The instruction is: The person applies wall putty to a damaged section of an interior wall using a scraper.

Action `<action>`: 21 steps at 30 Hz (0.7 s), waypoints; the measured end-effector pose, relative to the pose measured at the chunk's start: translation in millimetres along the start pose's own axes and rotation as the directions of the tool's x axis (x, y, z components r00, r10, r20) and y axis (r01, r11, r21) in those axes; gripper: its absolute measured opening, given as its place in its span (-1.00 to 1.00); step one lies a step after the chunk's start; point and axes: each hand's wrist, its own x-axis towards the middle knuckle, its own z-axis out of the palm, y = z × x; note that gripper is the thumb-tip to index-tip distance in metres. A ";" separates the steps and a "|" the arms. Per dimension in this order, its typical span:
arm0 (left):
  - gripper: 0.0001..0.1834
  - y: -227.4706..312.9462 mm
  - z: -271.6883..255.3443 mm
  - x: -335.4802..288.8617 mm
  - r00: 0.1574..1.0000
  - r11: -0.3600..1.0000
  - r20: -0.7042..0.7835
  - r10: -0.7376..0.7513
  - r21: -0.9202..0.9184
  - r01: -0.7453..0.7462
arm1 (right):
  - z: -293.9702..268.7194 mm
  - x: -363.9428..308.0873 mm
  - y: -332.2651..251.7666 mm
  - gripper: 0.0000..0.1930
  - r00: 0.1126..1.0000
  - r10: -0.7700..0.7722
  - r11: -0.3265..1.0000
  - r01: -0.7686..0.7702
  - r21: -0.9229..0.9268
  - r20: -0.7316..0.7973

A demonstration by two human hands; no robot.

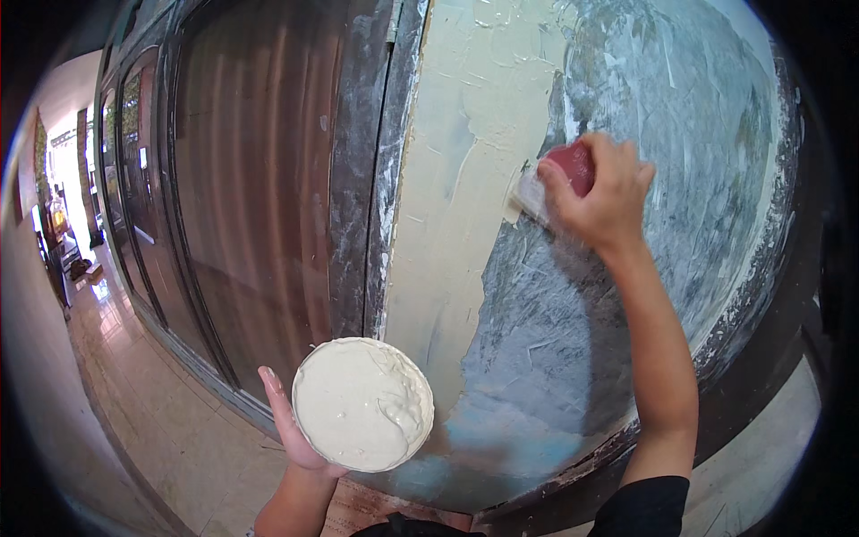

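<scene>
Our left hand (306,446) supports a bowl (430,408) of cream paste (344,403) from beneath, thumb splayed, fingers hidden. Up and right of it, our right hand (610,195) grips a red scraper (576,166), blade slanting down-left at the coating's edge on the grey wall (537,304).

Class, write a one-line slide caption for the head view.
Right hand holds a red scraper at the edge of cream paste on a grey surface; left hand holds a bowl of it.

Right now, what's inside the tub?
Cream paste fills the tub, lumpy toward the right. The paste covers the tub's bottom; anything beneath its surface can't be seen.
</scene>
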 end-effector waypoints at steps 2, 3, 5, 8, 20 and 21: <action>0.18 1.4 0.1 -1.5 1.000 1.000 -0.001 0.011 -0.012 -0.011 | 0.5 -10.3 -5.9 -0.54 0.998 -0.042 0.999 0.040 0.032 0.046; 0.18 2.6 -0.8 -1.3 1.000 1.000 0.003 0.010 0.003 -0.010 | 1.3 -9.0 -6.3 -0.53 0.998 -0.044 0.999 0.044 -0.004 0.044; 0.18 1.5 -2.6 0.4 1.000 1.000 -0.025 0.004 0.013 -0.004 | 1.4 1.1 3.8 -0.52 0.998 -0.023 0.997 0.020 -0.068 -0.052; 0.18 0.6 -7.2 0.8 1.000 0.999 -0.020 0.022 0.023 -0.022 | 3.4 23.3 15.1 -0.49 0.984 0.092 0.992 -0.104 -0.077 -0.152; 0.16 10.7 -9.6 -8.7 0.998 0.998 -0.030 0.053 0.028 -0.052 | 2.7 26.0 14.6 -0.52 0.979 0.142 0.983 -0.157 -0.099 -0.145; 0.15 10.1 -10.9 -9.1 0.997 0.998 -0.056 0.061 0.031 -0.059 | 0.6 18.6 10.9 -0.52 0.984 0.139 0.988 -0.146 -0.055 -0.108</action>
